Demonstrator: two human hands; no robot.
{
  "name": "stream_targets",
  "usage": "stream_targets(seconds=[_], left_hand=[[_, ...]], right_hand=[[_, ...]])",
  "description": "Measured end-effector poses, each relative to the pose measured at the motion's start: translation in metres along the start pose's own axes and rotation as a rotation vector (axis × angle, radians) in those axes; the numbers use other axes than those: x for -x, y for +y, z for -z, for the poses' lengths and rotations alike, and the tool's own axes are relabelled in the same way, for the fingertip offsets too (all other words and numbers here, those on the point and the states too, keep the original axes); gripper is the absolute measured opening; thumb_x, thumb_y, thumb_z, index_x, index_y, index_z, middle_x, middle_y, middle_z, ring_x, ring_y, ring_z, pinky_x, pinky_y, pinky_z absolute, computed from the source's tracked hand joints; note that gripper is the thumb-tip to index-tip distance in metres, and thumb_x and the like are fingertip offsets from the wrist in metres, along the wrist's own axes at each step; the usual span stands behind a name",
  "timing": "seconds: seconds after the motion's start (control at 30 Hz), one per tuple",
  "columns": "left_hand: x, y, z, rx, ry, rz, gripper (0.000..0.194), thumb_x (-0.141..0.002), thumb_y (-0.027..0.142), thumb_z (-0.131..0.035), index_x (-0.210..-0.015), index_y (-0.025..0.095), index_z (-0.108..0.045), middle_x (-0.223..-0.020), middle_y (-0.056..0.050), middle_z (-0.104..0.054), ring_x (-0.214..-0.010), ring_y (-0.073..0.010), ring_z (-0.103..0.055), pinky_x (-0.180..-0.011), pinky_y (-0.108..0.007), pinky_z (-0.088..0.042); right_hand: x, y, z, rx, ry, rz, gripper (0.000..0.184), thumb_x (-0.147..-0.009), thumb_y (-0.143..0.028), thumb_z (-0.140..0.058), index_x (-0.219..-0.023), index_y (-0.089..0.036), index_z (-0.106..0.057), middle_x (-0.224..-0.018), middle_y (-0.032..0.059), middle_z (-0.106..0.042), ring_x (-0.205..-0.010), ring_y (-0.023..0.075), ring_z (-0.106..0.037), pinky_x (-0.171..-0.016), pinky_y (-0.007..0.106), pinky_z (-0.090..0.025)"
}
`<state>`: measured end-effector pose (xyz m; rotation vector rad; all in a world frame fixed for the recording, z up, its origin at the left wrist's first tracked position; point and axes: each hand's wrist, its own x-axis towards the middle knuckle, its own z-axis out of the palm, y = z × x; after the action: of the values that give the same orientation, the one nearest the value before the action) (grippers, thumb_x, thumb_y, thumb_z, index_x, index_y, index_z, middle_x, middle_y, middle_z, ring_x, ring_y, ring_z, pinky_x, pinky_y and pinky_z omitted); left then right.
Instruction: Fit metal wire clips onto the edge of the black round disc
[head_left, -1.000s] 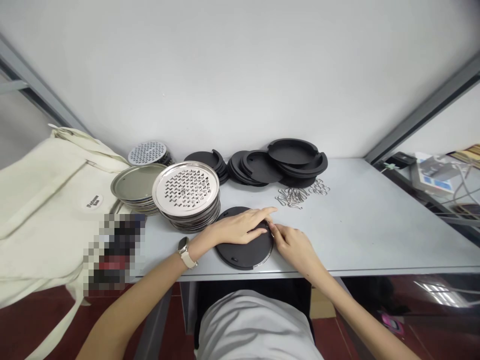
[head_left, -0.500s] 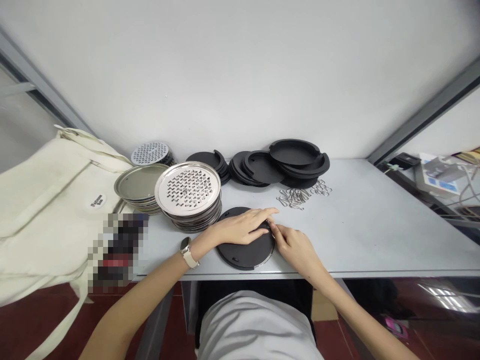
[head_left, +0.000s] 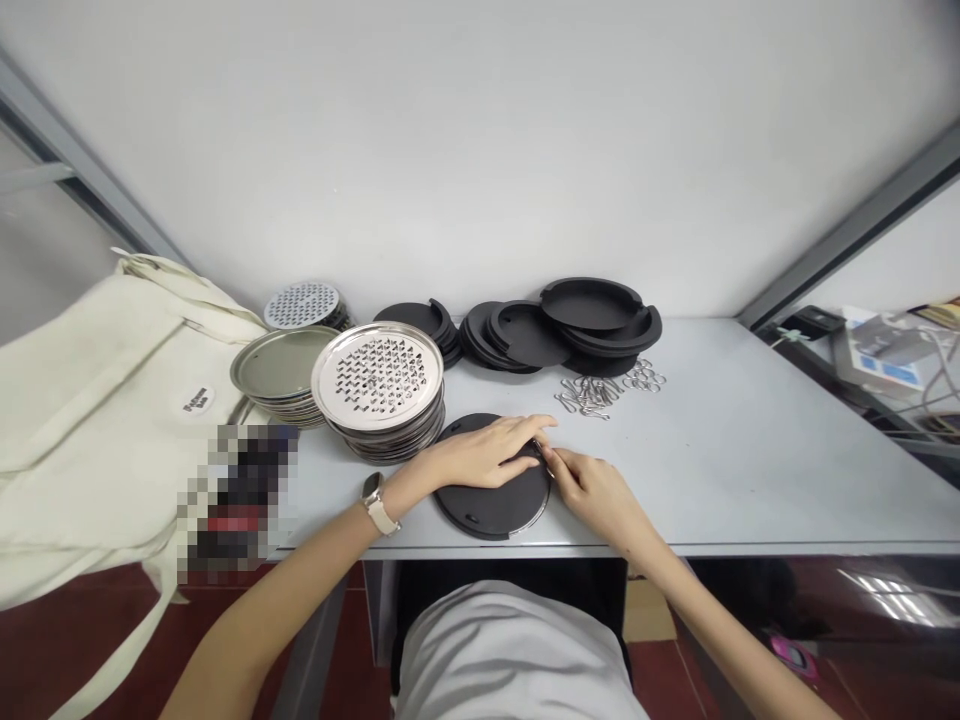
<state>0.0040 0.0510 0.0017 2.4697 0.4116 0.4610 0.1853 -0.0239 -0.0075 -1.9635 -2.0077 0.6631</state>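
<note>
- Barely anything's moved since a second ago: both hands are in the same spot, and the whole view has just slid a hair.
- Left hand (head_left: 484, 452) lies palm down across the flat, matte-black round disc (head_left: 496, 508), fingers spread, near the front edge of the pale grey desk (head_left: 712, 450).
- Right hand (head_left: 598, 492) is at the disc's right edge, pinching what looks like a small silvery metal piece (head_left: 538, 446); mostly hidden, so can't swear to it.
- Loose silvery bent-wire hooks (head_left: 587, 394) lie just beyond, and a stack of round, shiny metal grater plates (head_left: 377, 378) stands to the disc's left.
- Risk, imo: left hand goes slack and the disc spins or slides. Or a sloppy pinch lets that little piece slip and jab the left fingers right beside it.
</note>
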Motion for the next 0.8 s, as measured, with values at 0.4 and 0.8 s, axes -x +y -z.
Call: stream_targets(seconds=[0.4,0.8], left_hand=[[0.002,-0.002,-0.001,-0.018,-0.015,0.005,0.052,-0.094,0.020,-0.045,-0.142,0.020,-0.024,-0.130,-0.013,-0.052,-0.128,-0.0239,-0.044,-0.105,-0.040,-0.038],[0.004,0.000,0.000,-0.025,0.021,0.042,0.042,-0.094,0.023,-0.049,-0.134,0.022,-0.037,-0.132,-0.011,-0.051,-0.128,-0.0228,-0.044,-0.105,-0.039,-0.038]], right_hand=[[-0.001,0.004,0.006,-0.123,-0.022,0.062,0.042,-0.096,-0.042,-0.029,-0.068,-0.022,-0.053,-0.063,0.0026,-0.062,-0.057,0.0185,-0.056,-0.057,0.025,-0.038],[-0.001,0.014,0.006,-0.211,-0.011,0.177,0.042,-0.098,-0.043,-0.030,-0.065,-0.021,-0.044,-0.056,-0.0039,-0.048,-0.052,0.0126,-0.045,-0.055,0.022,-0.034]])
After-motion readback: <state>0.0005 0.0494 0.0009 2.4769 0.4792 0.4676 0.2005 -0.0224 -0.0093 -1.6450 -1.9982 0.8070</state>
